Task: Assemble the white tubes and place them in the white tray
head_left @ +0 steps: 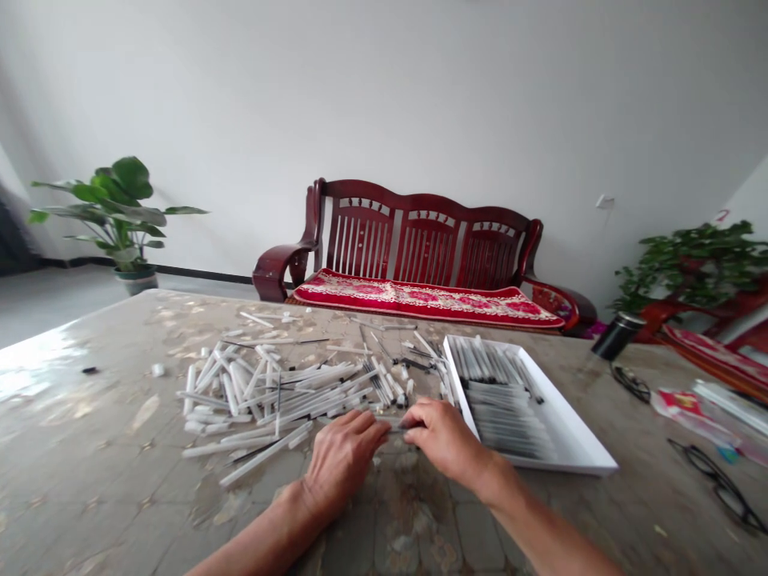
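Note:
Between my two hands, in the middle of the table, is a thin greyish pen-like tube. My left hand is closed on its left end, fingers pinched together. The right end sits in the pinched fingers of my right hand. Much of the tube is covered by the fingers. A loose pile of whitish translucent tubes, with thin black rods among them, lies beyond and left of my left hand. Close to the right of my right hand is a shallow white box holding rows of translucent pen-like sticks with dark ends.
On the right of the patterned table are a black cylinder, dark-framed glasses and a plastic packet. A small white piece lies at the left. Behind stands a red wooden bench; a potted plant is at left.

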Available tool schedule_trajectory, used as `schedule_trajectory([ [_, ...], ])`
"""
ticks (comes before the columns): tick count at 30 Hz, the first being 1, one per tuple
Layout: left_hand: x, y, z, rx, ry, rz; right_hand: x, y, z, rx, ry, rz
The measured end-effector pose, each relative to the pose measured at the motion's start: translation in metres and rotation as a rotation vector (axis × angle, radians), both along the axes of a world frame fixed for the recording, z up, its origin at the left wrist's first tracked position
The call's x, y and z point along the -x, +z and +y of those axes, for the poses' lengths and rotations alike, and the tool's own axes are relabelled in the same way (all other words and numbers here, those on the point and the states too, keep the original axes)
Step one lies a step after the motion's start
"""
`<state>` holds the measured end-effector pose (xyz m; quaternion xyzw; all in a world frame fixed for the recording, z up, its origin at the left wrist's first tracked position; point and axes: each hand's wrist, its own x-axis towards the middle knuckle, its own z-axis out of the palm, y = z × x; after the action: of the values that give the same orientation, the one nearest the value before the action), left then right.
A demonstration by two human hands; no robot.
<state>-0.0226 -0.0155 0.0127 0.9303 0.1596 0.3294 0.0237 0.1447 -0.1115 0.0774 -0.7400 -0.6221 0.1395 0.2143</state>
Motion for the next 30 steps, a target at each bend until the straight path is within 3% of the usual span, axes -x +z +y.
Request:
schedule_trajectory([
  [6, 0.000, 0.007, -0.005, -0.008, -0.102, 0.021, -0.009, 0.005, -0.032, -0.051, 0.043, -0.163],
  [12, 0.000, -0.003, 0.003, 0.115, 0.123, -0.086, -0.108, 0.007, -0.075, -0.167, -0.312, -0.235],
  [15, -0.002, -0.008, 0.006, 0.138, 0.082, -0.075, -0.156, 0.001, -0.093, -0.152, -0.402, -0.248],
  [18, -0.002, -0.006, 0.006, 0.137, -0.025, -0.064, -0.182, -0.007, -0.101, -0.122, -0.440, -0.257],
  [26, -0.001, -0.001, 0.004, 0.178, -0.112, -0.043, -0.207, -0.023, -0.095, -0.031, -0.437, -0.297],
  [30, -0.001, -0.004, 0.000, 0.225, -0.128, 0.004, -0.194, -0.015, -0.090, -0.101, -0.441, -0.356],
])
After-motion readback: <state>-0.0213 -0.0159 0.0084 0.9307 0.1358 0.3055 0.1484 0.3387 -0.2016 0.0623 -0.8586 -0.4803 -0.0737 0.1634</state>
